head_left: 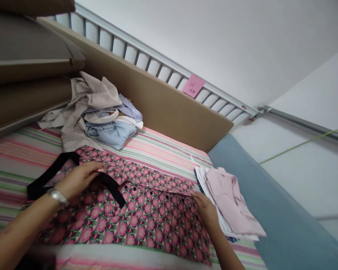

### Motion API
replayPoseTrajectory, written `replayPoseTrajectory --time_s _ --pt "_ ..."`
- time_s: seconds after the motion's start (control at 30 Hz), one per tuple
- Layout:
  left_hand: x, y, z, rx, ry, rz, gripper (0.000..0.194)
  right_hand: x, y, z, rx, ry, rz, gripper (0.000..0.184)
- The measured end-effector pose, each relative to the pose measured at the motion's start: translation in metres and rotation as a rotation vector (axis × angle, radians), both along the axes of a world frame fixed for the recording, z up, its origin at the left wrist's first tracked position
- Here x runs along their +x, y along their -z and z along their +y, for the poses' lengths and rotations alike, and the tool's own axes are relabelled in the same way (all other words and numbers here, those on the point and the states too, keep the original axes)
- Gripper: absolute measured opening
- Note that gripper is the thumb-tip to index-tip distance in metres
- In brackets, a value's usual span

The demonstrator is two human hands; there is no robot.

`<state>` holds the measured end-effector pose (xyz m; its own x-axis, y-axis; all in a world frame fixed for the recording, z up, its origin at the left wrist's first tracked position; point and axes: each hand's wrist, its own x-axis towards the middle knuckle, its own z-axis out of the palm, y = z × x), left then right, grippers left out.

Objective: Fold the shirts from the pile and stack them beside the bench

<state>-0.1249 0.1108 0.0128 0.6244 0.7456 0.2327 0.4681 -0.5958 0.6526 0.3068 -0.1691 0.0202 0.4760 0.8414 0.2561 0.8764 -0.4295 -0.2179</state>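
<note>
- Left hand point(86, 176) grasps floral shirt point(135, 221) near black collar point(112, 186); fingertips partly hidden.
- Right hand point(205, 210) pinches the shirt's front edge point(169, 191).
- Dark shape point(39, 260), cut off below, is unclear.

Soft, diffuse indoor light, moderate level, source out of frame: white wall point(228, 45) reads flat pale grey, stacked panels point(22, 71) at the left edge sink into shadow, plus a dark, unreadable patch below the left forearm point(22, 232) at the bottom edge. Glare is minor, just small highlights on the silver bracelet point(58, 195) and a mild sheen on the metal pipe point(304, 125). Wide-angle stretch toward the edges, overall sharpness soft; floral shirt point(141, 221) print is readable mid-frame, pink note point(193, 86) writing barely.
</note>
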Motion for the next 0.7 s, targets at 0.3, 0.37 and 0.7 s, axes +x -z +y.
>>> replayPoseTrajectory --time_s 0.3,0.37,0.7 --pt "-0.003 -0.011 -0.004 0.065 0.037 0.06 0.03 -0.007 0.009 -0.009 -0.118 0.031 -0.062 0.034" --pt "-0.004 -0.009 -0.005 0.074 0.053 0.14 0.03 -0.009 0.008 -0.01 -0.164 0.026 -0.082 0.035" --pt "-0.003 -0.012 -0.018 -0.198 0.189 0.232 0.026 -0.014 0.006 -0.009 -0.386 0.094 -0.029 0.04"
